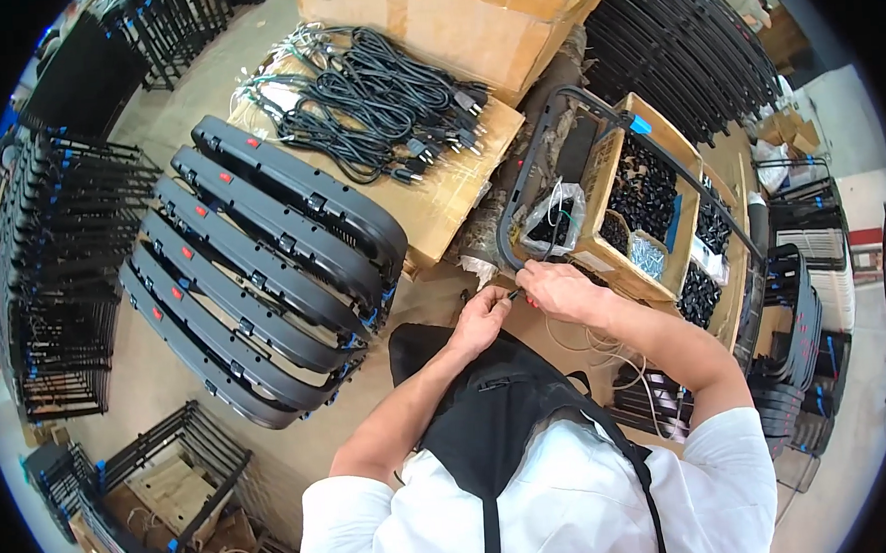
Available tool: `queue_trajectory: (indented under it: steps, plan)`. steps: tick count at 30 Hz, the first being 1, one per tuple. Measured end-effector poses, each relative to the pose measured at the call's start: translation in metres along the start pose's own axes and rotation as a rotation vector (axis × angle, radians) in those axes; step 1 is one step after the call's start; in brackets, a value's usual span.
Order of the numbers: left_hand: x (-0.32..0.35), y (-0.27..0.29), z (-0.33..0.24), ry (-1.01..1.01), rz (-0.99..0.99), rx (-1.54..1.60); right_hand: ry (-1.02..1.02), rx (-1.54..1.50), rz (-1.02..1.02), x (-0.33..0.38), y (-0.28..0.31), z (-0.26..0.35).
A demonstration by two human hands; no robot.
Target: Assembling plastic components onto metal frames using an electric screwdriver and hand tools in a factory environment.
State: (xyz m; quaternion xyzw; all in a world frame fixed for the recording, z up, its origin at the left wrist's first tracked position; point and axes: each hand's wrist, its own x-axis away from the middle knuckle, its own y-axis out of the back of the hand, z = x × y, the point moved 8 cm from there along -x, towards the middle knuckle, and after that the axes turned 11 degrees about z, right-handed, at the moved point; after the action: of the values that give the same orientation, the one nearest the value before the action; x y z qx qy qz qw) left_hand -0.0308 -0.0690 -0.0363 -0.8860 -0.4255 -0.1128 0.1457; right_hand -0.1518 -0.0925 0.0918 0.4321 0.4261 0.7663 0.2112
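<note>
My left hand [480, 320] is closed in a pinch in front of my black apron [484, 394], a small dark bit showing at its fingertips. Close beside it, my right hand [561, 288] has its fingers curled together, with a speck of red below them. What either hand grips is too small to make out. Just above the right fingers bends the lower corner of a black tubular frame [509, 228]. Thin pale wire [607, 348] hangs in loops below my right forearm.
A parts box [594, 254] with black pieces and screws stands right, beside a clear bag [552, 219]. Black power cords [374, 100] lie on cardboard [440, 212]. Black curved housings [283, 285] with red switches stand in a row at left. Black frames [671, 44] are stacked behind.
</note>
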Motion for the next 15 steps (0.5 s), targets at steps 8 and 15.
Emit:
queue_trajectory:
  steps: [8,15]
  plan:
    - [0.005,0.007,-0.019,0.121,0.032,0.046,0.222,-0.2,-0.235,0.004,0.02,0.003]
    - [0.006,0.006,-0.021,0.146,0.016,0.078,0.373,-0.187,-0.243,-0.001,0.016,0.005]
